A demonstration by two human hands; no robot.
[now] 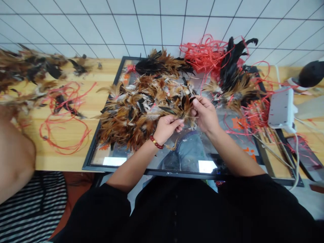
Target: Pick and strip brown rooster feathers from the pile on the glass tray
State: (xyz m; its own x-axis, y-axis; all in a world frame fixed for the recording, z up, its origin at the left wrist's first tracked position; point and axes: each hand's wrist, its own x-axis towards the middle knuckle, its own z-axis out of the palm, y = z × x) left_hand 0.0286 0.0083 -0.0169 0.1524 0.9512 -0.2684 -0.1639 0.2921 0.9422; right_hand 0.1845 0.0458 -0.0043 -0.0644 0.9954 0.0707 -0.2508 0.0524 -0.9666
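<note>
A large heap of brown, white and black feathers (131, 111) covers much of a black-framed glass panel (149, 168). At the heap's right edge, my left hand (169, 126) has its thumb and fingers pinched on some feathers; a bead bracelet circles that wrist. My right hand (205, 111) is just beside it, thumb against the forefinger, pinching a dark feather at the same edge. Feather tips and the fingers hide exactly what lies between them. Behind the heap lies a bundle of dark feathers (162, 64).
Red plastic string (205, 54) is piled by the tiled wall, beside black feathers (229, 64). A white power strip (281, 108) with cables and a phone (306, 157) are at the right. Loose red string (64, 135) lies leftward, near another person's bare limb (15, 152).
</note>
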